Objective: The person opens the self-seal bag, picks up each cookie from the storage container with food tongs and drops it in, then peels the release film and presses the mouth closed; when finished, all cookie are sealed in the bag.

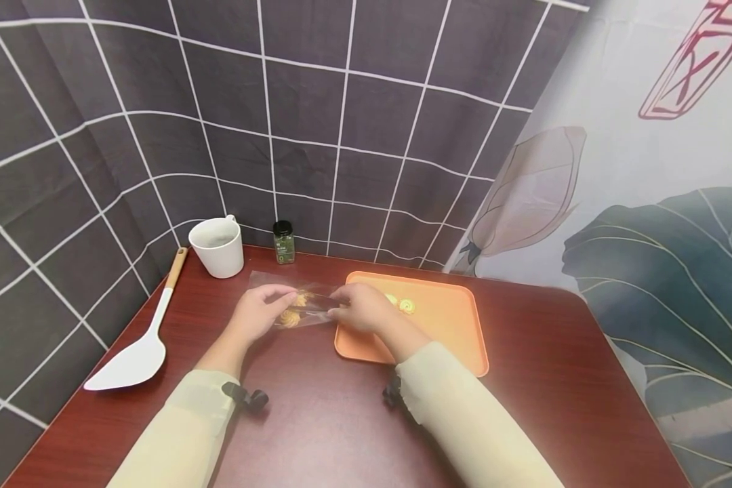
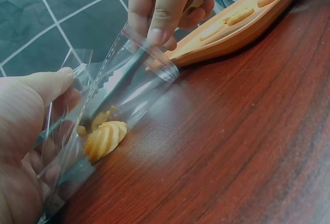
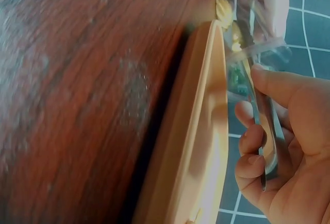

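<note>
Pale cloth (image 1: 634, 163) printed with red, seal-like marks is hung beyond and right of an orange tray (image 1: 445, 332), which is set on a red-brown wooden table (image 1: 317, 420). Well left of the tray, a white spatula (image 1: 134, 362) is laid with its wooden handle pointed away from the camera. Just left of the tray, a clear bag (image 1: 310, 317) is gripped by the left hand (image 1: 257, 315), its long axis run roughly left to right and its open mouth turned toward the tray. A white mug (image 1: 218, 251) is stood farther left, beyond the tray's far edge. Metal tongs (image 3: 270, 152) are clasped by the right hand (image 1: 366, 308) at the tray's left side, their tips pointed leftward inside the bag. A black-capped jar (image 1: 284, 245) is placed left of and beyond the tray, the small lettering on its green label too fine to be read. Swirled cookies (image 1: 289, 318) are contained in the bag; other cookies (image 1: 407, 306) are left on the tray.
</note>
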Demonstrator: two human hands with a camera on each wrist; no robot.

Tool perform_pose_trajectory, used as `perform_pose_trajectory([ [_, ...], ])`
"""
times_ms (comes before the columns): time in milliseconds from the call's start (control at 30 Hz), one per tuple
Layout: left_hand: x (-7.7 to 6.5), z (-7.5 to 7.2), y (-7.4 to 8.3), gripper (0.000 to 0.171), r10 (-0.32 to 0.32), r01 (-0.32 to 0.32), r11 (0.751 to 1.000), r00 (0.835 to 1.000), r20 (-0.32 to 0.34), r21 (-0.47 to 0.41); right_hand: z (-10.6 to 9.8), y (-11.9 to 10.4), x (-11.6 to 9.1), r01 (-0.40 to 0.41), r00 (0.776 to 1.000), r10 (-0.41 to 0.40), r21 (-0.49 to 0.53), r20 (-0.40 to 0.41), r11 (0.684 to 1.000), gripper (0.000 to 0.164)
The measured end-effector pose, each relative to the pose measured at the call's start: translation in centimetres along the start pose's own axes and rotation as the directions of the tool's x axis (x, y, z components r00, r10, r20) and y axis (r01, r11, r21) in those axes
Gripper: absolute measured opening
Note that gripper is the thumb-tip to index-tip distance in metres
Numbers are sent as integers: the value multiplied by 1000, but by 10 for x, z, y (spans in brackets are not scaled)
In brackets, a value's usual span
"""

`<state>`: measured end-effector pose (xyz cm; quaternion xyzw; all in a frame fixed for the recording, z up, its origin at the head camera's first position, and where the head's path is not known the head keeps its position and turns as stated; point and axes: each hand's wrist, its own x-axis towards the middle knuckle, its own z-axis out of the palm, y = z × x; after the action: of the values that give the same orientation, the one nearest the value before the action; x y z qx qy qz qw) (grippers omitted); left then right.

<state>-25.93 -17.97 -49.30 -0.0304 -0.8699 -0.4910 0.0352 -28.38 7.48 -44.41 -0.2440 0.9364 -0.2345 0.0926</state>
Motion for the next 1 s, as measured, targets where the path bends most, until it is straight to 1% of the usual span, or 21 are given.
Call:
perform_pose_trajectory([
  [267, 0, 0, 1, 35, -2, 2, 1000, 1000, -10, -18, 5, -4, 3, -23, 1000, 23, 4, -5, 1000, 36],
  [567, 1, -1, 2, 36, -14, 13, 999, 1000, -9, -35, 7, -6, 4, -14, 1000, 14, -12, -1, 1000, 33],
  [800, 1, -1, 1, 37, 0, 0, 1000, 1000, -11, -25, 0, -1, -6, -28, 999, 29, 37, -20, 999, 35],
  [1000, 0, -2, 2, 35, -4, 4, 1000, 1000, -11, -23, -8, 11, -24, -16, 997, 21, 64, -77, 998, 33],
])
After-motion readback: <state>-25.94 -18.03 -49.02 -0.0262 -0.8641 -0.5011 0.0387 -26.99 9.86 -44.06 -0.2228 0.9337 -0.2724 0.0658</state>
